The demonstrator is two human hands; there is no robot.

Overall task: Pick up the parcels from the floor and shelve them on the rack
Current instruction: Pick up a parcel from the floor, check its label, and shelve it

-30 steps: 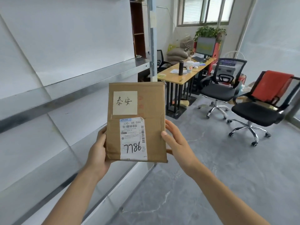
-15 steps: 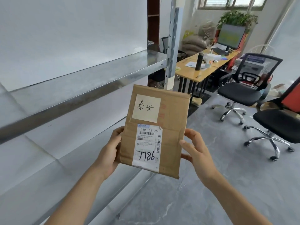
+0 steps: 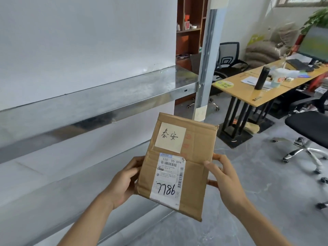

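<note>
I hold a flat brown cardboard parcel (image 3: 195, 157) upright in front of me, tilted a little to the right. It bears a pale handwritten note and a white shipping label marked 7786. My left hand (image 3: 122, 181) grips its left edge and my right hand (image 3: 223, 178) grips its right edge. The metal rack (image 3: 106, 100) runs along my left, its bare steel shelf at about the height of the parcel's top. A lower shelf (image 3: 71, 196) lies below my left forearm.
The rack's upright post (image 3: 205, 64) stands just behind the parcel. To the right are a wooden desk (image 3: 262, 89) with a dark flask and papers, black office chairs (image 3: 308, 128) on castors, and grey floor (image 3: 257, 174). A brown bookcase (image 3: 190, 32) stands behind the rack.
My view has swung left toward the rack and closer to it. The parcel has tilted slightly to the right and sits lower in view, with both hands still on its edges.
</note>
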